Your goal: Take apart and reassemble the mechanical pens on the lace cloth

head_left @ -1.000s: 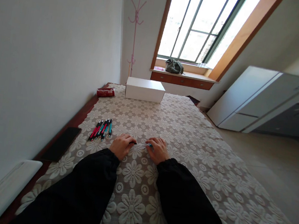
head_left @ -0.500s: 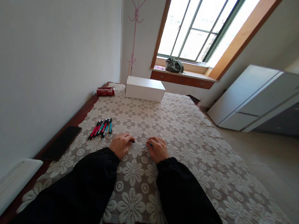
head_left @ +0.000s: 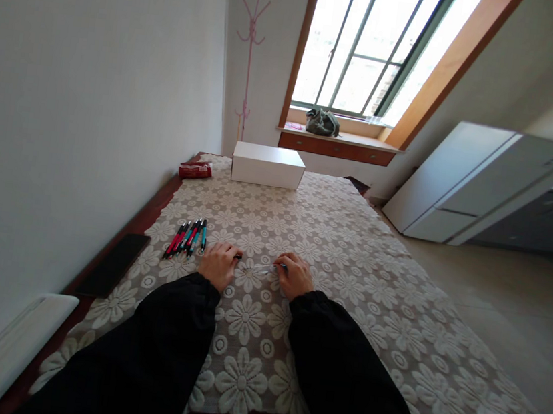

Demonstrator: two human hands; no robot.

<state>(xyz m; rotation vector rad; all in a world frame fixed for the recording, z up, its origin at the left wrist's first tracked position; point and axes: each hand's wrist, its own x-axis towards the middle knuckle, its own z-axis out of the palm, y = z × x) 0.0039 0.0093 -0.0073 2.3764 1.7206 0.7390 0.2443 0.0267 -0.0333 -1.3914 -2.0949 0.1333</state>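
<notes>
Over the lace tablecloth (head_left: 247,321), my left hand (head_left: 219,264) is closed in a pinch on a small black pen part (head_left: 239,256), with only its dark end showing. My right hand (head_left: 295,276) is pinched around a pen whose barrel is mostly hidden by the fingers; a bit of blue shows. From it a thin, pale pen refill (head_left: 261,268) sticks out to the left, its tip slightly lower and apart from the black part. Left of my left hand, several click pens (head_left: 188,238) in red, blue and black lie side by side.
A white box (head_left: 267,167) and a red packet (head_left: 195,169) stand at the table's far end. Along the left edge lie a dark phone-like slab (head_left: 115,264) and a long white object (head_left: 12,349). The wall runs close on the left.
My left hand has moved left with the black part, away from the refill. The gap between my hands is wider, and more of the refill shows, now tilted.
</notes>
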